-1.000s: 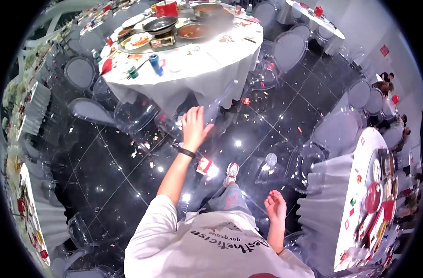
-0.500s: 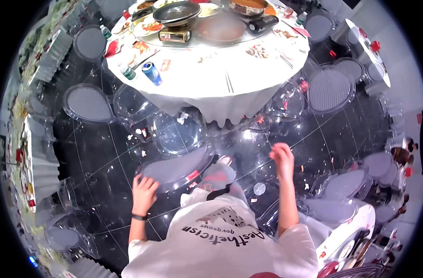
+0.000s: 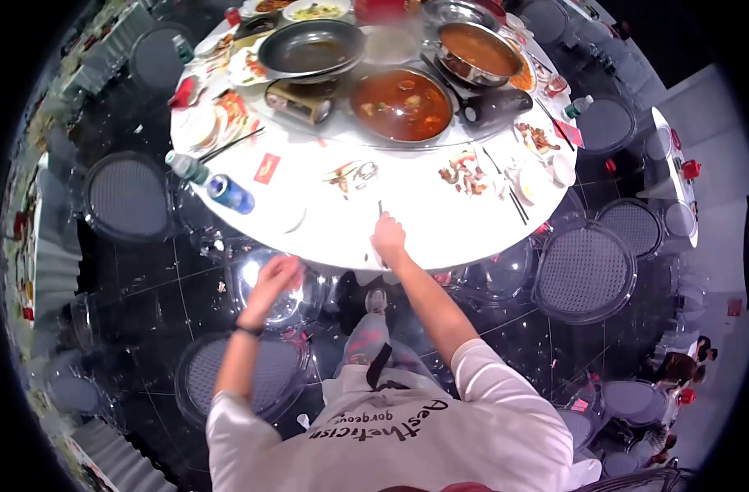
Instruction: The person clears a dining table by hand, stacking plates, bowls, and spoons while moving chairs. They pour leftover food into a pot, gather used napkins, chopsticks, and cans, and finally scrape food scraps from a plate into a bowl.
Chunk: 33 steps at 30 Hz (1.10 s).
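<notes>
My right hand is closed round chopsticks at the near edge of the white round table; only their dark tips show beyond the fingers. My left hand, blurred by motion, hangs just off the table edge above a clear chair, its fingers too smeared to read. A blue can and a green-capped bottle stand to the left. Food scraps lie beyond my right hand, and more scraps lie to the right beside another pair of chopsticks.
A pot of red soup, a dark pan and a metal pan sit at the table's middle. Transparent chairs surround it. A grey seat is by my left arm. Litter dots the dark tiled floor.
The table is closer. My right hand has moved forward from over the floor to the table and closed round the chopsticks. My left hand has moved forward and inward.
</notes>
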Tool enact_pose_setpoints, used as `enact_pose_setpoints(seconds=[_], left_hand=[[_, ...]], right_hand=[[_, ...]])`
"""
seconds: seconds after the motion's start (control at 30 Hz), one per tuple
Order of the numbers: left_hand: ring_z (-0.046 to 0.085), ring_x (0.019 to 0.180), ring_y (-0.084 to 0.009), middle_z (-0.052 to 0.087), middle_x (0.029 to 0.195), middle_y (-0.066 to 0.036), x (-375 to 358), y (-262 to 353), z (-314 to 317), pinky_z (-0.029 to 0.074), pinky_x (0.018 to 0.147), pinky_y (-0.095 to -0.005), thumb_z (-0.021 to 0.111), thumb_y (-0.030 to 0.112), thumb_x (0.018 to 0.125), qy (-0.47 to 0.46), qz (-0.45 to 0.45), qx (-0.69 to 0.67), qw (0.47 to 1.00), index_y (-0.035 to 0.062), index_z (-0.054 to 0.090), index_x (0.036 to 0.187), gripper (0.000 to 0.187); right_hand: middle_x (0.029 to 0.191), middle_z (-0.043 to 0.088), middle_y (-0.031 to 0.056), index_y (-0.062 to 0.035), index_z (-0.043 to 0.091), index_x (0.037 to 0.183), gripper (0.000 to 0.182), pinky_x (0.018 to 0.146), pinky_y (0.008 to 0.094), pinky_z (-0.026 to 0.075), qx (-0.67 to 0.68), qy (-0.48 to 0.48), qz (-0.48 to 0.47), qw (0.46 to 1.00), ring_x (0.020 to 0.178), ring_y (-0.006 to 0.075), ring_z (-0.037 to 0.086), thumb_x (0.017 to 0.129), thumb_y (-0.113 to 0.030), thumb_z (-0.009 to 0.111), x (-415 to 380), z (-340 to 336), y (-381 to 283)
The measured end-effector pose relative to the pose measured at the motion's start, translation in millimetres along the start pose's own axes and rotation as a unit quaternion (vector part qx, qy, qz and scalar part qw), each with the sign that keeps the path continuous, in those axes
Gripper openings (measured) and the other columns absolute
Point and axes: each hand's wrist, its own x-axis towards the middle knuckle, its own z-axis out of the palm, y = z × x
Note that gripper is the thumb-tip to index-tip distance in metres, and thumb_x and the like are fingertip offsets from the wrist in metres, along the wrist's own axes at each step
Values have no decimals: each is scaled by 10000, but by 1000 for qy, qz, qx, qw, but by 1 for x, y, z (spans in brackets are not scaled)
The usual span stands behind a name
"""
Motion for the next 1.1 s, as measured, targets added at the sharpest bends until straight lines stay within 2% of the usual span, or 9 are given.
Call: enact_pose_setpoints(seconds=[0.07,0.27,0.37,0.47,0.6,0.8,0.87,0.97,1.1], left_hand=[[621,945,-224,594,1083,-150,93,-39,45,526,839,-306,583,235,920,64,-21,-134,989,-59,511,1152,381],[583,634,-181,552,727,-86,248,-116,112,592,603,-401,676,12,801,346,0,-331,878,46,412,730,275],[565,638,-156,518,729,-64,228,-88,136,599,660,-395,620,-70,775,336,9,-313,888,55,401,809,254],[633,864,-216,589,1033,-112,187,-63,168,588,743,-352,542,-97,813,274,34,-336,900,29,483,1147,361],[635,951,-254,586,1119,-144,154,-117,181,583,779,-351,529,-69,839,222,5,-318,922,17,449,1226,405],[645,738,-282,621,763,-142,131,-145,230,550,640,-346,587,261,908,302,-146,162,928,0,582,937,263],[611,745,-311,599,801,-140,126,-88,256,516,657,-384,605,219,886,390,-41,496,774,14,586,968,221],[553,857,-311,576,936,-129,161,-51,256,471,737,-399,630,183,830,328,239,567,717,34,602,996,225],[538,927,-286,600,973,-111,221,-47,241,449,792,-392,671,204,775,234,189,662,686,44,635,973,257]], right_hand=[[886,573,243,35,497,972,282,723,482,528,26,-13,47,998,809,417,613,751,-127,563,-4,-16,23],[777,631,198,8,591,842,210,639,439,513,139,5,130,982,717,346,644,807,-194,545,-36,-100,148],[670,654,146,12,629,788,283,624,364,509,275,59,246,927,643,262,658,804,-269,596,-35,-143,201],[634,645,121,23,627,790,315,608,326,507,323,98,252,907,613,217,661,803,-291,650,-2,-134,241],[593,618,105,29,595,781,374,565,305,490,361,79,240,898,567,196,643,809,-330,698,35,-112,272],[597,606,81,16,581,724,307,533,314,461,382,54,193,902,518,172,566,842,-259,653,32,-141,273],[594,593,98,20,604,747,264,541,327,454,371,75,149,914,525,184,562,846,-223,638,39,-155,275],[585,560,139,24,621,790,238,541,353,438,337,108,63,933,522,233,558,853,-205,606,70,-176,285],[737,619,184,4,649,837,213,586,411,468,241,138,-23,960,620,331,606,836,-204,605,141,-185,289]])
